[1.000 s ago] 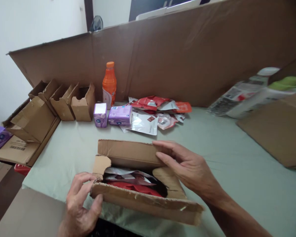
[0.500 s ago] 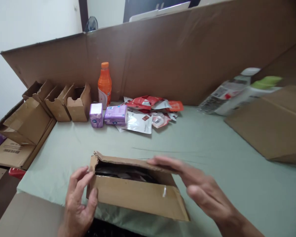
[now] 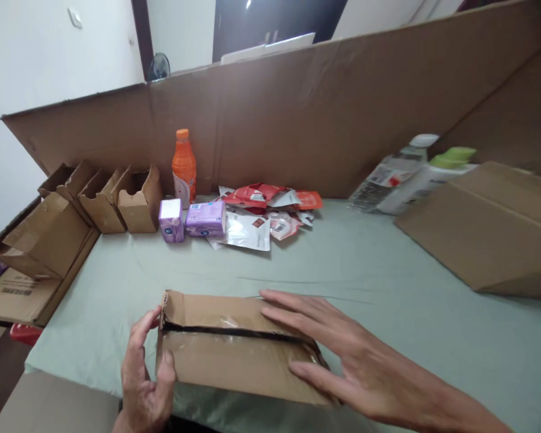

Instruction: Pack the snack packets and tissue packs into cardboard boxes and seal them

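A flat brown cardboard box [image 3: 225, 349] lies on the pale green table [image 3: 388, 288] near its front edge, both top flaps folded down with a thin dark gap between them. My left hand [image 3: 145, 373] rests against the box's left end, thumb on the front face, fingers curved beside the torn corner. My right hand [image 3: 356, 367] lies flat and spread on the right half of the flaps, holding nothing.
Along the back stand small open cardboard boxes [image 3: 117, 201], two purple packs [image 3: 193, 219], an orange bottle [image 3: 184, 166] and a heap of red and silver sachets [image 3: 265, 213]. A tall cardboard wall [image 3: 320, 120] runs behind. A big carton [image 3: 491, 228] and bottles [image 3: 415, 174] lie right.
The box's flaps have been folded shut over the red and silver packets inside. My right hand moved from the far flap to lie flat on top.
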A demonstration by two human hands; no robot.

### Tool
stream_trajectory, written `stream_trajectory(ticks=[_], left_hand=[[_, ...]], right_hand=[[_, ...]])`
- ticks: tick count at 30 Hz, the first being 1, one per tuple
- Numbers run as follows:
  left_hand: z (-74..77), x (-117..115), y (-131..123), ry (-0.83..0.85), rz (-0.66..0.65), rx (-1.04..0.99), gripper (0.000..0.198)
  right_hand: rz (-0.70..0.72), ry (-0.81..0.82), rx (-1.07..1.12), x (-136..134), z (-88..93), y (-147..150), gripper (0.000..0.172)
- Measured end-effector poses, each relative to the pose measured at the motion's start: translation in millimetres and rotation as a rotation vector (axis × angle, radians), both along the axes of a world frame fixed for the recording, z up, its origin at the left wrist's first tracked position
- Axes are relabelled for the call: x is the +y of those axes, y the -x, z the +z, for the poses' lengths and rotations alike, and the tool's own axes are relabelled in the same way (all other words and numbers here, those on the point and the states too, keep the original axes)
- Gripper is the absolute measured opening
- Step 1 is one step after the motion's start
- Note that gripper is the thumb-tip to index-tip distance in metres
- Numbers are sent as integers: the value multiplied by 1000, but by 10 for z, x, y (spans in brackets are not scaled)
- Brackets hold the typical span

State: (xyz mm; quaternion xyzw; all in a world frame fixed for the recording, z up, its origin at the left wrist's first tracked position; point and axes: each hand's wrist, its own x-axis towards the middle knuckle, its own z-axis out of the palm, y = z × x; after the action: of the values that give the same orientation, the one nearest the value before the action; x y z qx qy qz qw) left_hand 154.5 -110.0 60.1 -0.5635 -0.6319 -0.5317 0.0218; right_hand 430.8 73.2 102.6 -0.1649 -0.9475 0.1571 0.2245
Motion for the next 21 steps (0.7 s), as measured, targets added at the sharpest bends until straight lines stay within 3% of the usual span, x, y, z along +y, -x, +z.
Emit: stream_trajectory(ticks=[6,10,13,17,19,21], left_hand=[[-115,21,-31,-55,27,-44,51],[-131,40,0,-118,-12,63,51],[-53,66,62,-145,-51,221,49],[140,126,152,-85,-85,390,36],[197,147,162,-51,-111,389,31],[190,145,144,-42,-128,355,31]], right_hand=[[56,-2,-60,177,180,146,36],[-173,200,85,286,104,276,37],[-328,384,137,430,46,415,50],[-284,526,147,587,6,491,58],[-298,543,185,563,-11,432,55],[-221,510,213,439,-30,313,50]])
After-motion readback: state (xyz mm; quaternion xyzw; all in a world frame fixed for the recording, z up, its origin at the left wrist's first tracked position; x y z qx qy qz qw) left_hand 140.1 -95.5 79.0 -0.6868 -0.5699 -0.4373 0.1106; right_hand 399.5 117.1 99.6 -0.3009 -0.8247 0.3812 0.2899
